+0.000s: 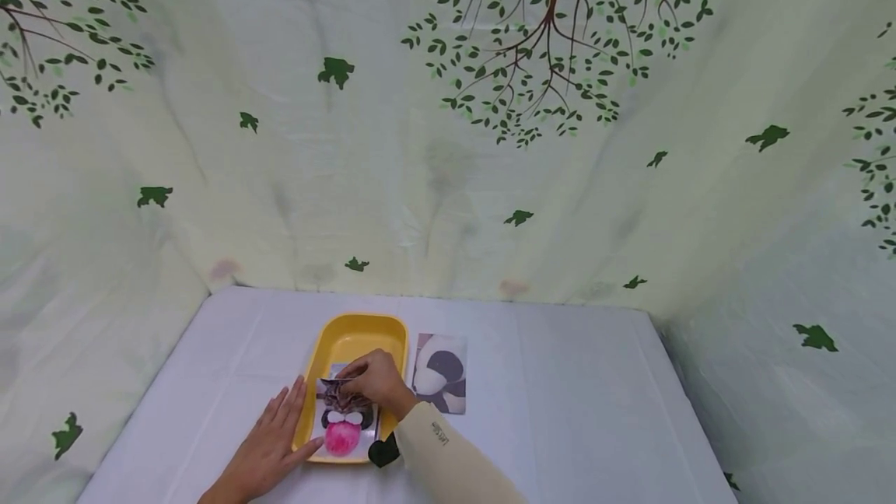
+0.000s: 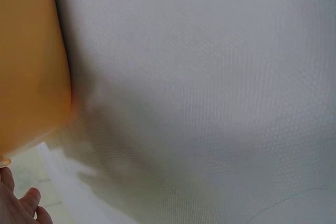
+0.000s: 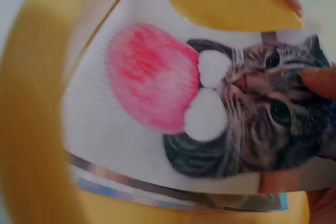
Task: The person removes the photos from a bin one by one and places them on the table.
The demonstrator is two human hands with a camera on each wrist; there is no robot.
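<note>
My right hand [image 1: 381,383] is over the yellow tray [image 1: 360,325] and pinches a picture card [image 1: 343,417] by its far end. The card shows a tabby cat's face, white paws and a pink ball. In the right wrist view the thumb [image 3: 319,82] presses on the printed side of the card [image 3: 152,77], which looks slightly bent. Beneath it the edge of another card [image 3: 173,198] shows; its picture is mostly hidden. My left hand [image 1: 269,438] lies with extended fingers along the tray's left side, thumb near the front rim.
A card with a black-and-white animal picture [image 1: 439,372] lies on the white-covered table [image 1: 560,395] right of the tray. A dark heart-shaped item [image 1: 383,451] is at the tray's near right corner, beside my sleeve. Leaf-patterned cloth [image 1: 420,177] hangs around the table.
</note>
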